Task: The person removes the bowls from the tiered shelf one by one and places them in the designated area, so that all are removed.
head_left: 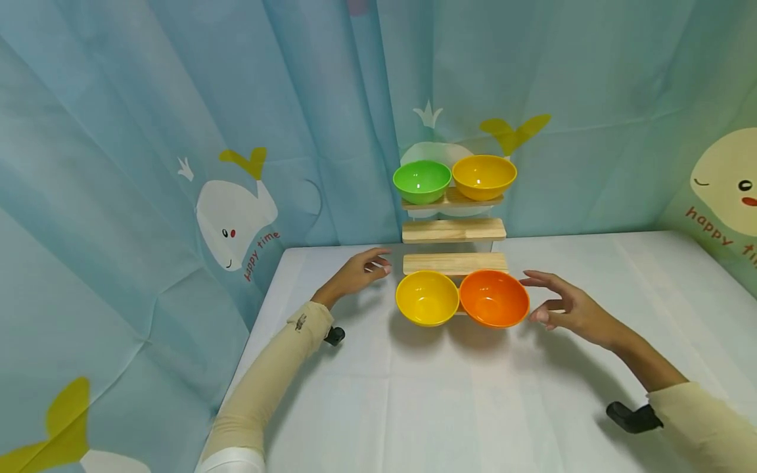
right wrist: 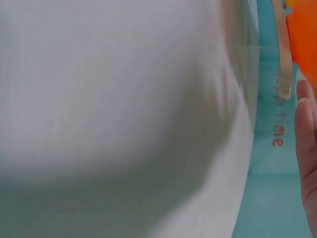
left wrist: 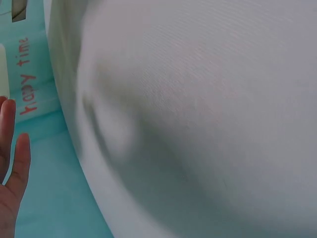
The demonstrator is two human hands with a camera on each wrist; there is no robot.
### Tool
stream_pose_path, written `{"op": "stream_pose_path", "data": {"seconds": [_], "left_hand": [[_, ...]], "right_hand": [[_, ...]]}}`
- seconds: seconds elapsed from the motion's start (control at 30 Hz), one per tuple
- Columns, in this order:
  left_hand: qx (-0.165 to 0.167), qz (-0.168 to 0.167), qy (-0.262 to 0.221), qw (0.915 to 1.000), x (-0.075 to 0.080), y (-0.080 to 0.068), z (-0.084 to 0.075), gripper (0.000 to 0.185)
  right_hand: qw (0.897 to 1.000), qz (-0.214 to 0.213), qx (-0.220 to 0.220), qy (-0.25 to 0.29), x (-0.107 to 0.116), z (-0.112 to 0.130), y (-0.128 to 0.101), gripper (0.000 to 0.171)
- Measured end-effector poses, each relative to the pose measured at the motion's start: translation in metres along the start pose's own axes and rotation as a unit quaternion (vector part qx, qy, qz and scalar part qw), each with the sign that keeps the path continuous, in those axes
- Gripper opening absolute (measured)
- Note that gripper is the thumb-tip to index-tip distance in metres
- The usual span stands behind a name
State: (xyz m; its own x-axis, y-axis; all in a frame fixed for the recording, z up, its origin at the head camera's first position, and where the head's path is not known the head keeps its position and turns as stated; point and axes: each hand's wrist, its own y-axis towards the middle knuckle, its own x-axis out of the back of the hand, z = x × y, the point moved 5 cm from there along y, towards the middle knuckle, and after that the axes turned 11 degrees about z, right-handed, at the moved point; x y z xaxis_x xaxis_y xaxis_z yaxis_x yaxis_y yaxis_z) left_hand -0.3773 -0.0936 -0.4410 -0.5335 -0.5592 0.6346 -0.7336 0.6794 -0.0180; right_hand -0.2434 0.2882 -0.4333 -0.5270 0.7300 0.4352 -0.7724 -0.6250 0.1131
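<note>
A reach is judged underway: the orange bowl (head_left: 494, 298), at frame centre beside the yellow bowl (head_left: 427, 298) on the lowest wooden step (head_left: 455, 263), is neared by the right hand (head_left: 570, 309), grip wide and empty, while the left hand (head_left: 357, 270) hovers loose-fingered, so closing round the rim seems called for.

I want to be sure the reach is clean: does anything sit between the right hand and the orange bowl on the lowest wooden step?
Nothing visible does. The right hand hovers just right of the round orange plastic bowl, fingers relaxed, with only bare white tablecloth between them. The yellow plastic bowl sits on the orange bowl's far side, towards the left hand.
</note>
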Motion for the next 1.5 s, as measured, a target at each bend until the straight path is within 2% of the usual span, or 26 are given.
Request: {"op": "stream_pose_path", "data": {"seconds": [0.2, 0.33, 0.57, 0.9, 1.23, 1.5], "left_hand": [[0.004, 0.022, -0.022, 0.9995, -0.004, 0.010, -0.004, 0.047], [-0.007, 0.035, -0.025, 0.9990, -0.007, 0.016, -0.006, 0.049], [-0.019, 0.038, -0.017, 0.9990, -0.011, 0.022, -0.008, 0.050], [-0.020, 0.045, -0.011, 0.9987, -0.016, 0.026, -0.012, 0.049], [-0.014, 0.048, -0.017, 0.9986, -0.016, 0.030, -0.008, 0.049], [-0.013, 0.046, -0.012, 0.9988, -0.016, 0.026, -0.016, 0.049]], "right_hand": [[1.000, 0.007, 0.013, 0.021, -0.011, -0.001, 0.005, 0.085], [1.000, -0.001, 0.016, 0.008, -0.015, 0.000, 0.008, 0.093], [1.000, -0.013, 0.000, -0.011, -0.021, 0.001, 0.013, 0.104], [1.000, -0.023, -0.006, -0.015, -0.026, 0.000, 0.015, 0.108], [0.997, -0.045, -0.039, -0.041, -0.028, 0.000, 0.020, 0.108], [0.998, -0.050, -0.015, -0.040, -0.030, 0.000, 0.025, 0.108]]}}
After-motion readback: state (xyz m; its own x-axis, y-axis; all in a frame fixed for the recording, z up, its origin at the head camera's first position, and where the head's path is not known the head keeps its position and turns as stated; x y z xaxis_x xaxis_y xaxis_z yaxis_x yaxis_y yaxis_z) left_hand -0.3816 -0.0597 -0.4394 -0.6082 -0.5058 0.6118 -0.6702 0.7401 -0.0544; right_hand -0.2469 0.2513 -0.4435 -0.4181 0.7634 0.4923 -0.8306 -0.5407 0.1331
